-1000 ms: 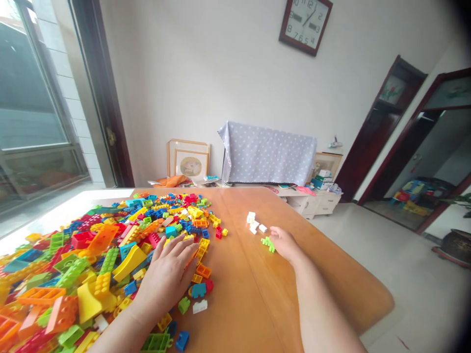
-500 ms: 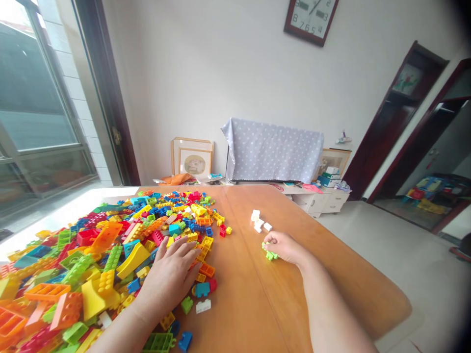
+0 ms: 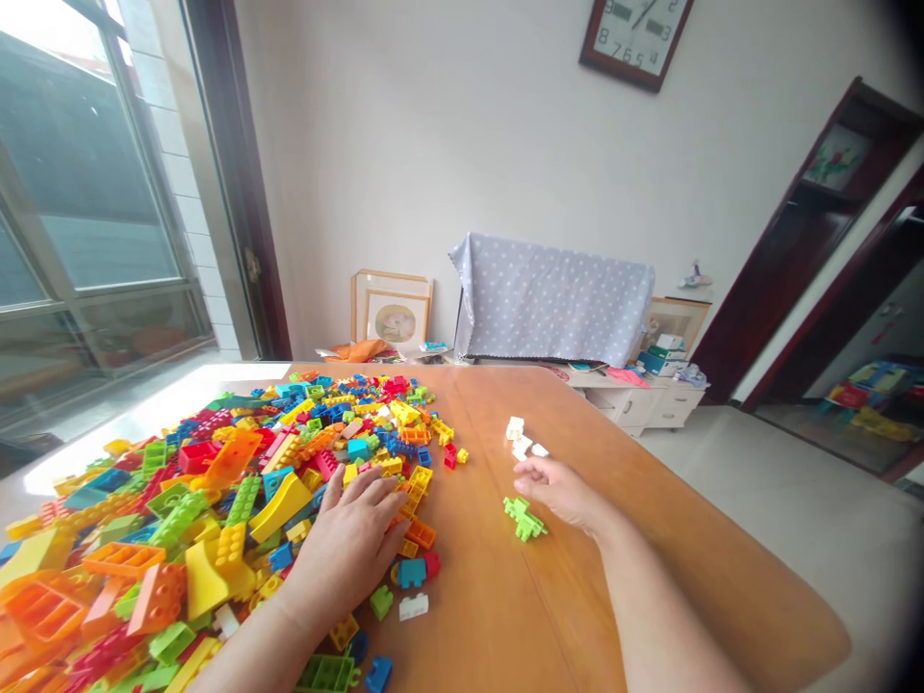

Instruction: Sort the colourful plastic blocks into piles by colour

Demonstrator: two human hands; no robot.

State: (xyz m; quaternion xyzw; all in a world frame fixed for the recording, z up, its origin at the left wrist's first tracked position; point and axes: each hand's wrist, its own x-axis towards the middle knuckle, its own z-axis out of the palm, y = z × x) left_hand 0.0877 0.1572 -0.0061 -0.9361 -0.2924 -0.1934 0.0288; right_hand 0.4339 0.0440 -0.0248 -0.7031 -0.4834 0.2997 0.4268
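My left hand (image 3: 363, 525) rests on the right side of a big heap of colourful toy building bricks (image 3: 242, 500). Its fingers are spread and hold nothing that I can see. Over the table to the right, my right hand (image 3: 554, 491) has its fingers bent and slightly apart, with nothing visible in them. Just beyond its fingertips is a small group of white bricks (image 3: 515, 429); whether the fingers touch the nearest one I cannot tell. Left of and below that hand, a cluster of light green bricks (image 3: 525, 518) lies on the wooden table (image 3: 491, 606).
Near my left wrist lie a white brick (image 3: 414, 606), a green brick (image 3: 381, 603) and a teal brick (image 3: 412, 574). A red brick (image 3: 450, 455) sits at the heap's right edge. Behind the table, a white cabinet (image 3: 671, 408) stands by the wall.
My right hand has let go of the light green bricks and moved up towards the white ones. My left hand stays on the heap. The view has shifted slightly left.
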